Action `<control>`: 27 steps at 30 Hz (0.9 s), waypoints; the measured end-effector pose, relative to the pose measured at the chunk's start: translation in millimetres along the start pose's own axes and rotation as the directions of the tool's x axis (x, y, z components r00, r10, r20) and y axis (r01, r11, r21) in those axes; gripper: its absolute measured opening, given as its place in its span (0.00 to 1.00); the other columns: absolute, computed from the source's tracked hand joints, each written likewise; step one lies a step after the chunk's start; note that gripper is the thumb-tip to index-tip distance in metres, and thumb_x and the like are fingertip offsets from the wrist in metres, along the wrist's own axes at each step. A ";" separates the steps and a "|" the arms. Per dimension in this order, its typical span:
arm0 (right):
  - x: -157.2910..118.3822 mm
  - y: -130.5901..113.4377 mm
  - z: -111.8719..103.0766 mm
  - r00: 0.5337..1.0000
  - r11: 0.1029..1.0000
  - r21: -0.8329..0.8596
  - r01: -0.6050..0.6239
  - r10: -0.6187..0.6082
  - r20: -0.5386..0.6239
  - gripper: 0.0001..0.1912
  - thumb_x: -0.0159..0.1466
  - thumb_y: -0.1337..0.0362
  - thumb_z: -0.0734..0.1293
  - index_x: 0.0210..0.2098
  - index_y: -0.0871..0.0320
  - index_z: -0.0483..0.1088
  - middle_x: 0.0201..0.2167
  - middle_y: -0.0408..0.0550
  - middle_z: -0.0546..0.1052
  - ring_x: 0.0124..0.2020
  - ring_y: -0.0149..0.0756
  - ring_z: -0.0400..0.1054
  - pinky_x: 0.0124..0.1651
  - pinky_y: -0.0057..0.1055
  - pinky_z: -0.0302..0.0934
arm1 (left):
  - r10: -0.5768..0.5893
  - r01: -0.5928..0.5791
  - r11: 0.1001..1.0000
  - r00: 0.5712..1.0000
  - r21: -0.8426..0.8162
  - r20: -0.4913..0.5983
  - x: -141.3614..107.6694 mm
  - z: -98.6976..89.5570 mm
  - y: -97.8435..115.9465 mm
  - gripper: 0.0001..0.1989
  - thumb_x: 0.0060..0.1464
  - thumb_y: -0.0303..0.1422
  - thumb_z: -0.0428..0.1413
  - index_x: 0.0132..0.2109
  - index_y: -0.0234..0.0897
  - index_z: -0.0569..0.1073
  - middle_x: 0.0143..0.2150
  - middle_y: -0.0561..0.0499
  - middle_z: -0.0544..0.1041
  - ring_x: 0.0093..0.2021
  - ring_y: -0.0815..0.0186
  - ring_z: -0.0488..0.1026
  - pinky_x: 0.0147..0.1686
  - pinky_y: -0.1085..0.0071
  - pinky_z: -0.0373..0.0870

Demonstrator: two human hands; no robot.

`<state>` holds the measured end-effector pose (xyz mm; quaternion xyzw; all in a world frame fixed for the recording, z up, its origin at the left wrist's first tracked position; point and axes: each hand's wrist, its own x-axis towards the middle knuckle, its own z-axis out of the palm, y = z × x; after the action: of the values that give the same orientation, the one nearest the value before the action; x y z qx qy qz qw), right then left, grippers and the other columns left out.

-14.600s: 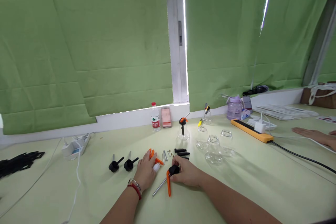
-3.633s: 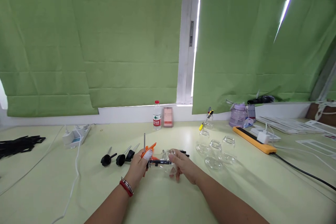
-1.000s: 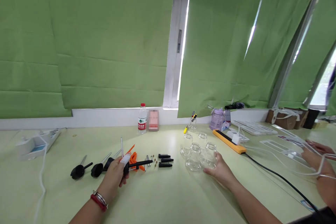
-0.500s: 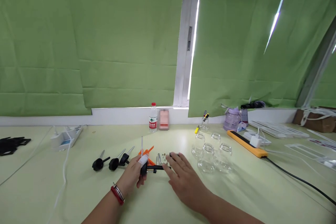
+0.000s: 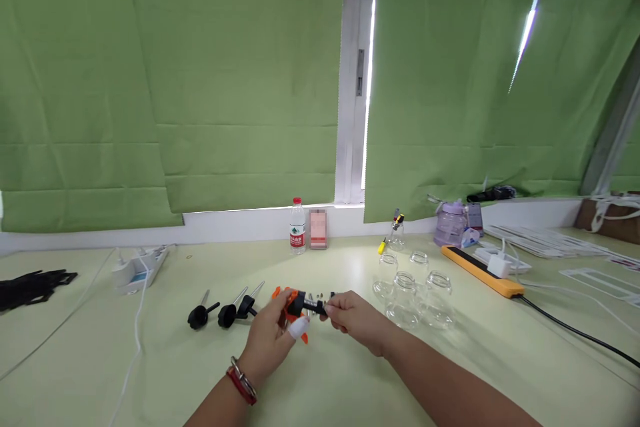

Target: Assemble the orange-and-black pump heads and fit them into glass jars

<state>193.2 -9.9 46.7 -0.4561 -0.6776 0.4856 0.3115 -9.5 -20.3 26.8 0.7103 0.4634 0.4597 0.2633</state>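
Note:
My left hand, with a white wrap on the thumb, holds a black part with a tube over the middle of the table. My right hand is closed in a pinch at the right end of that tube. Orange pieces show behind and below my left fingers. Small metal bits lie just beyond the hands. To the left rest three black cup-shaped parts with metal rods, among them one at the far left and one beside it.
Several glass jars stand to the right, near an orange power strip. A water bottle and a pink phone-like item stand at the back. A white power strip and black items lie left.
The black part has turned in my left hand, and its upright rod no longer points up. My right hand has gone from spread fingers to a pinch at the tube's end. The view has shifted slightly.

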 end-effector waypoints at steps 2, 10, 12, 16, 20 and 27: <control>9.3 15.0 -0.5 0.994 0.993 0.071 -0.093 0.089 0.055 0.15 0.59 0.55 0.62 0.27 0.61 0.69 0.15 0.37 0.59 0.17 0.24 0.48 0.21 0.23 0.43 | -0.106 0.108 0.994 0.990 -0.017 0.092 2.3 6.9 -3.5 0.13 0.48 0.42 0.55 0.35 0.37 0.69 0.29 0.51 0.69 0.28 0.64 0.65 0.29 0.70 0.61; 33.2 64.9 8.1 0.996 0.997 -0.013 -0.075 0.075 -0.047 0.10 0.57 0.61 0.63 0.25 0.62 0.70 0.17 0.40 0.66 0.17 0.24 0.49 0.21 0.23 0.44 | -0.378 0.371 0.926 0.916 0.070 0.137 6.0 16.1 -19.4 0.17 0.46 0.46 0.53 0.21 0.39 0.60 0.18 0.56 0.59 0.21 0.67 0.58 0.23 0.73 0.49; 36.6 70.4 10.2 0.994 0.998 -0.037 -0.057 0.054 -0.097 0.08 0.57 0.64 0.63 0.27 0.62 0.71 0.18 0.41 0.68 0.19 0.24 0.51 0.24 0.23 0.46 | -0.341 0.319 0.935 0.927 0.152 0.155 6.4 15.6 -23.4 0.18 0.47 0.48 0.53 0.22 0.39 0.62 0.20 0.55 0.61 0.22 0.66 0.58 0.24 0.73 0.49; 42.6 78.2 13.3 0.986 0.998 -0.046 -0.043 0.035 -0.162 0.08 0.57 0.69 0.61 0.29 0.62 0.72 0.17 0.40 0.67 0.20 0.26 0.55 0.27 0.24 0.49 | -0.288 0.244 0.937 0.945 0.249 0.155 9.3 18.3 -29.6 0.20 0.49 0.50 0.50 0.21 0.38 0.64 0.20 0.52 0.65 0.22 0.64 0.61 0.25 0.72 0.50; 44.8 76.4 17.0 0.984 0.998 -0.017 -0.065 0.061 -0.168 0.10 0.57 0.70 0.60 0.36 0.61 0.70 0.16 0.38 0.65 0.19 0.27 0.56 0.26 0.25 0.50 | -0.291 0.249 0.931 0.948 0.267 0.132 12.2 23.8 -31.0 0.19 0.49 0.49 0.50 0.22 0.38 0.66 0.21 0.50 0.68 0.24 0.62 0.64 0.26 0.71 0.54; 44.6 62.4 23.4 0.982 0.993 -0.061 -0.103 0.092 -0.162 0.09 0.56 0.74 0.60 0.33 0.60 0.70 0.15 0.37 0.61 0.18 0.26 0.54 0.26 0.25 0.49 | -0.295 0.208 0.894 0.940 0.396 0.172 15.0 26.4 -31.5 0.19 0.52 0.47 0.47 0.27 0.36 0.70 0.24 0.50 0.71 0.27 0.62 0.67 0.29 0.70 0.57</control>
<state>175.2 29.4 -20.8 -0.5366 -0.6437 0.4386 0.3244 3.2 8.2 -3.8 0.7287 0.5972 0.2411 0.2327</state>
